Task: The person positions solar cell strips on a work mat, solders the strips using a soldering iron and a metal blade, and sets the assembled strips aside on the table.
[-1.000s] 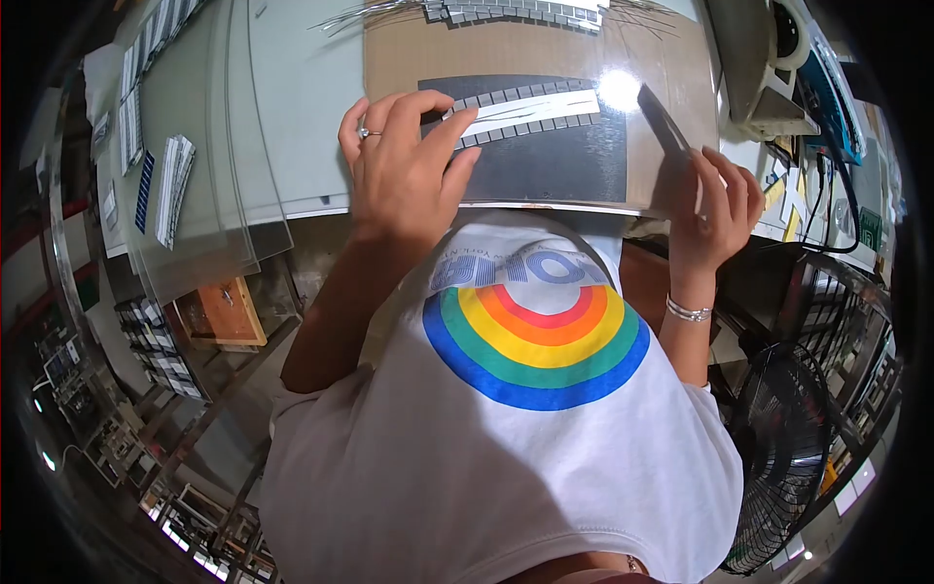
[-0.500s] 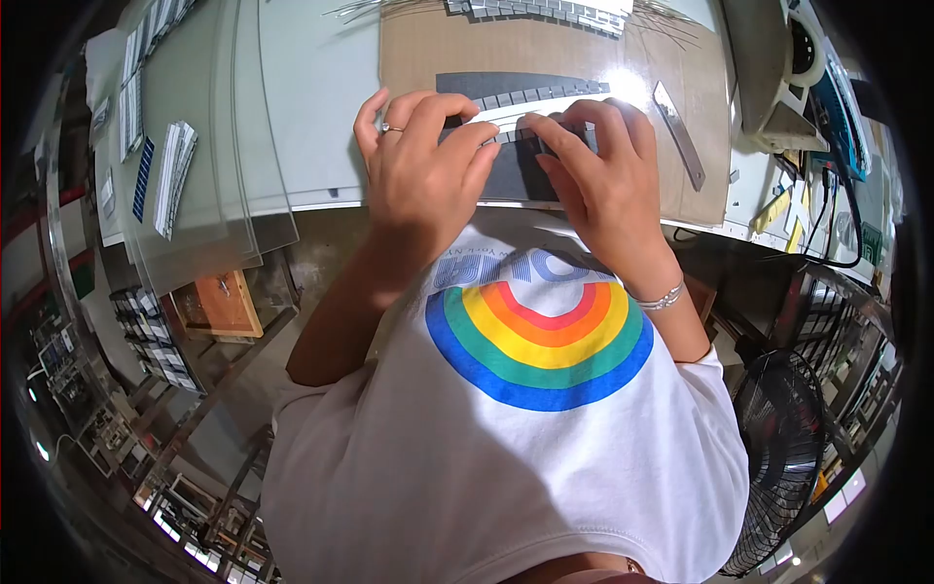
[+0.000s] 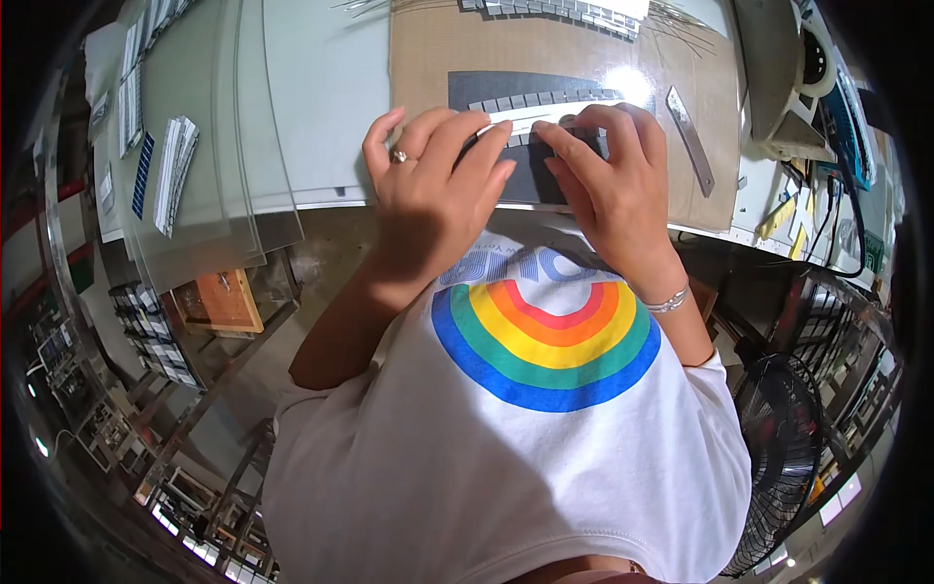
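A narrow white strip edged with small grey segments (image 3: pixel 525 119) lies on a dark grey sheet (image 3: pixel 525 177) near the table's front edge. My left hand (image 3: pixel 433 180) has its fingers bent around the strip's left end, thumb and fingertips closed against it. On the right part of the same strip, my right hand (image 3: pixel 618 161) presses with bent fingers, the index fingertip at the white middle. Both hands cover the strip's ends in part. A metal blade-like tool (image 3: pixel 691 141) with a slanted tip and a hole lies right of my right hand.
Brown cardboard (image 3: pixel 418 58) lies under the work. Beyond it are a similar segmented piece (image 3: pixel 555 15) and loose thin wires (image 3: pixel 681 24). Glass panes (image 3: pixel 214 185) overhang the table's left front edge, with a bundle of strips (image 3: pixel 175 175). A black fan (image 3: pixel 778 457) stands at lower right.
The whole view has shifted slightly, so the table appears farther right. My left hand's fingers have resettled a little along the strip's left end; my right hand stays on it.
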Demonstrator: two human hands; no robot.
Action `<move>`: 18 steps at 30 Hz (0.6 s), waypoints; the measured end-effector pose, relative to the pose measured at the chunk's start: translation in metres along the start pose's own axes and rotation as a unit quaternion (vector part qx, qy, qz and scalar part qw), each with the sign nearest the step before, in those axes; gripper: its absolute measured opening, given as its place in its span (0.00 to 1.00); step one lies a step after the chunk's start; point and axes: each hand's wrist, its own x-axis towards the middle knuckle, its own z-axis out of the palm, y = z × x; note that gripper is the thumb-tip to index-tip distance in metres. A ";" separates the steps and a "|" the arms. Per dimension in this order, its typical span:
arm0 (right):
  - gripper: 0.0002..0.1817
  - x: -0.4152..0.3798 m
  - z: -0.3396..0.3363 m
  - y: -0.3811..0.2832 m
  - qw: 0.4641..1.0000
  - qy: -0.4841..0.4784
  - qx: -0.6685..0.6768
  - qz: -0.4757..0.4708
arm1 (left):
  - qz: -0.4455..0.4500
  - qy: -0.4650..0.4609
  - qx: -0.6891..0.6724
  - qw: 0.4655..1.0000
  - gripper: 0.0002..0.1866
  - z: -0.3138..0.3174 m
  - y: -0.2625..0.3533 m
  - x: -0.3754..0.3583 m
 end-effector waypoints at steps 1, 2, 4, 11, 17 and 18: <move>0.21 0.000 0.000 0.000 1.000 0.003 0.000 -0.002 | 0.001 -0.007 0.006 1.000 0.19 0.000 0.001 -0.002; 0.20 0.000 0.001 0.000 1.000 0.005 0.000 -0.003 | 0.001 -0.015 0.012 1.000 0.19 0.000 0.001 -0.005; 0.20 0.000 0.001 -0.001 1.000 0.005 0.001 -0.003 | 0.003 -0.025 0.021 0.999 0.20 0.000 0.002 -0.008; 0.20 -0.011 -0.033 0.023 0.994 0.082 -0.019 0.069 | 0.015 -0.038 0.026 0.999 0.23 0.000 -0.001 -0.010; 0.16 -0.051 -0.121 0.112 0.918 0.259 -0.219 0.205 | 0.035 -0.050 0.036 0.998 0.25 0.001 -0.005 -0.011; 0.15 -0.056 -0.132 0.125 0.919 0.260 -0.201 0.217 | 0.039 -0.044 0.032 0.998 0.24 0.004 -0.007 -0.012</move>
